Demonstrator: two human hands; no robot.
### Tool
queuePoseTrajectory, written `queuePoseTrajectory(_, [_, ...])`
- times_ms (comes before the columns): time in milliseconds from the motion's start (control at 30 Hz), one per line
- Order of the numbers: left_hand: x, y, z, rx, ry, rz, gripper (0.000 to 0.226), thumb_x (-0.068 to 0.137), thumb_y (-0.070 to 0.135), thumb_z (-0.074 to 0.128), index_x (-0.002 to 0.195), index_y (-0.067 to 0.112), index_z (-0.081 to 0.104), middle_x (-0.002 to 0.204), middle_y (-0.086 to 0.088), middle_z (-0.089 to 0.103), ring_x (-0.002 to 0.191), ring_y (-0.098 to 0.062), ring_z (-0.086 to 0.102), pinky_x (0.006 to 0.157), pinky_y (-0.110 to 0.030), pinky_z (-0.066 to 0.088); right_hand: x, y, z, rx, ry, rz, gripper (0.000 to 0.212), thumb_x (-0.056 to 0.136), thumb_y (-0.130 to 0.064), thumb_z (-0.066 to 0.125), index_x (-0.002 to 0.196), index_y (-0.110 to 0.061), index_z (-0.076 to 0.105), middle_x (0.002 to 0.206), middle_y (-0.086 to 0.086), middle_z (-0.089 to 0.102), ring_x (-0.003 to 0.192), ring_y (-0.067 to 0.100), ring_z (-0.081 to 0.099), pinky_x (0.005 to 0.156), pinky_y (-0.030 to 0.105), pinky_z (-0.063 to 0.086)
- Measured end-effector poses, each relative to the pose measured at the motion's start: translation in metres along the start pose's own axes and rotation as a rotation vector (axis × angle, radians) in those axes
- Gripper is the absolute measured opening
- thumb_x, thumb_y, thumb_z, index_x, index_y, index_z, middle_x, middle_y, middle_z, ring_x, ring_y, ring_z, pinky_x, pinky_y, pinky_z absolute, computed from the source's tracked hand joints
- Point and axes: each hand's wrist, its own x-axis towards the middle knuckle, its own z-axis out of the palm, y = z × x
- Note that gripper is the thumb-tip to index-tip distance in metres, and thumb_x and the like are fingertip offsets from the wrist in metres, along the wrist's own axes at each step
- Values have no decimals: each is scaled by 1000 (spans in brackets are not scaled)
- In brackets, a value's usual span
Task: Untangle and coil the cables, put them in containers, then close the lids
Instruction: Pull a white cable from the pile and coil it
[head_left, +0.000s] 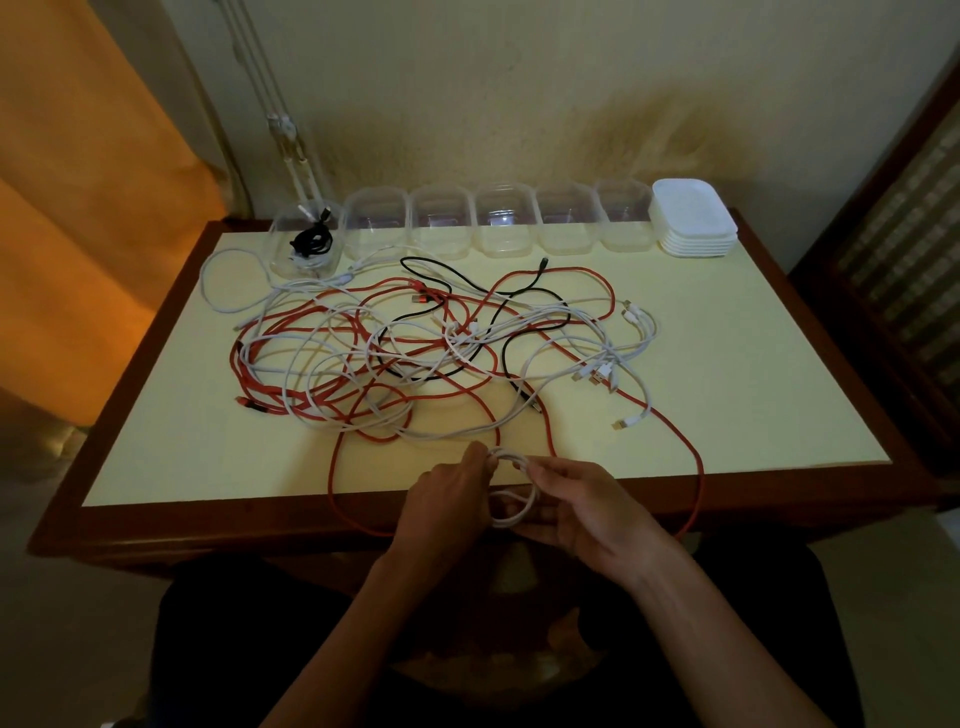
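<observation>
A tangle of red, white and black cables (431, 353) spreads over the middle of the cream table top (753, 364). At the near edge, a small white cable coil (506, 506) hangs between my hands. My left hand (447, 499) pinches the coil's top left side. My right hand (576, 509) grips its right side with curled fingers. The white cable runs from the coil back into the tangle. A row of clear containers (501, 221) lines the far edge; the leftmost container (306, 239) holds a coiled black cable. A stack of white lids (693, 218) stands at the far right.
A red cable loop (696, 467) hangs over the table's front edge on both sides of my hands. The table has a dark wooden rim (156, 535). A wall stands behind the containers, an orange curtain (78, 208) to the left, dark furniture (904, 260) to the right.
</observation>
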Motion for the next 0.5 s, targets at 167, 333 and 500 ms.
queuePoseTrajectory(167, [2, -5, 2, 5, -13, 65, 15, 103, 29, 39, 108, 20, 49, 96, 1, 62, 77, -13, 54, 63, -25, 40, 5, 13, -4, 226, -84, -18, 39, 90, 1, 56, 128, 1, 61, 124, 29, 59, 114, 40, 56, 102, 51, 47])
queuePoseTrajectory(333, [0, -5, 3, 40, 195, -66, 31, 96, 50, 46, 110, 22, 51, 106, 3, 51, 96, -12, 46, 73, -22, 37, 4, 11, 2, 186, -45, -125, 38, 93, 9, 50, 130, -1, 54, 122, 31, 63, 114, 42, 62, 94, 45, 54])
queuePoseTrajectory(500, [-1, 7, -13, -115, 176, -253, 50, 89, 59, 56, 57, 21, 54, 46, 6, 49, 39, -3, 41, 45, -19, 32, 3, 6, 4, 83, 30, -200, 37, 94, 11, 47, 129, 1, 54, 117, 35, 62, 117, 49, 57, 103, 52, 47])
